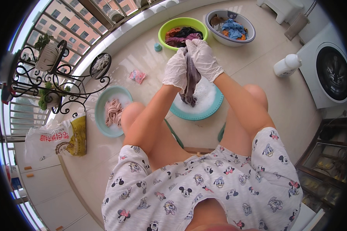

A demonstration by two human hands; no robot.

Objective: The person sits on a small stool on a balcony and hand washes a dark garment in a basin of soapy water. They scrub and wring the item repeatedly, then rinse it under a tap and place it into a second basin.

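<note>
My left hand [175, 70], in a white disposable glove, grips a bunched, wet-looking grey-purple cloth [192, 78]. My right hand [204, 57], gloved alike, is shut on the same cloth close beside it. The cloth hangs down over a turquoise basin [195, 117] filled with white suds [206, 93]. Both hands are near the far side of this basin, in front of a lime-green basin [162, 36] that holds dark, purple and orange clothes [188, 36]. The cloth's upper end is partly hidden by the gloves.
A light-teal basin [99, 115] with pink cloth [113, 112] and suds stands left by my knee. A grey-rimmed basin [245, 42] of clothes, a white bottle [287, 65] and a washing machine [312, 62] are right. Left are a pink packet [137, 76], a turquoise cap [158, 47] and an iron plant stand [66, 78].
</note>
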